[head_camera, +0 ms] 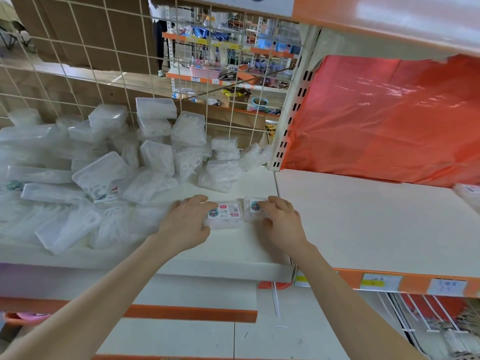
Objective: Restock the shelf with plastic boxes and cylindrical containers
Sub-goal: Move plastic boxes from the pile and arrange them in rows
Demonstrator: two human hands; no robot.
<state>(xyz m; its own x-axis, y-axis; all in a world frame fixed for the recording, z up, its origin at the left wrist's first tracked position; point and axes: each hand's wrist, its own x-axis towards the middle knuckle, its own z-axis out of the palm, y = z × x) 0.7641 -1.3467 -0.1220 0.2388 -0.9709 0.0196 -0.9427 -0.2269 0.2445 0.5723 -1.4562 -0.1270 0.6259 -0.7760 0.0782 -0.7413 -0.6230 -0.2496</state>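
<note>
Two small clear plastic boxes with printed labels lie flat side by side near the front of the white shelf (259,245). My left hand (188,224) grips the left labelled box (226,215) from its left side. My right hand (281,220) grips the right labelled box (253,207), fingers curled over its right half. A loose heap of several more clear plastic boxes (109,175) fills the shelf's left and back. No cylindrical containers are visible.
A wire grid panel (78,74) backs the left shelf bay. To the right, a bare white shelf board (363,224) runs under red plastic sheeting (389,120). Another box (468,194) peeks in at the right edge. An upper shelf (389,16) overhangs.
</note>
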